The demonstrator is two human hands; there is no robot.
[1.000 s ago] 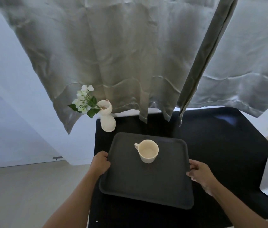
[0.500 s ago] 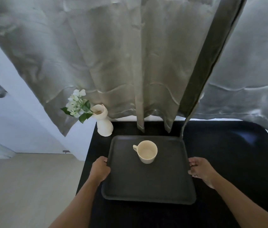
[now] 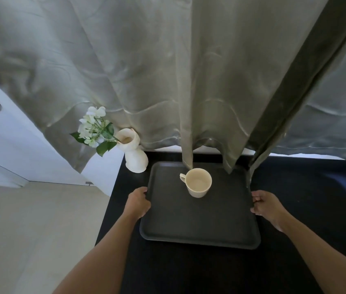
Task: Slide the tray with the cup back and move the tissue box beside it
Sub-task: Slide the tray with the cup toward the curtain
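Note:
A dark grey square tray lies on the black table, its far edge under the curtain hem. An empty cream cup stands upright on the tray's far half, handle to the left. My left hand grips the tray's left rim and my right hand grips its right rim. The tissue box is out of view.
A white vase with white flowers stands at the table's far left corner, close to the tray. Grey curtains hang over the table's back edge and touch the tray. A pale floor lies to the left.
The tray with the cup has slid back toward the curtain, both hands still on its rims. The view has swung left, and the box at the right edge has left the frame.

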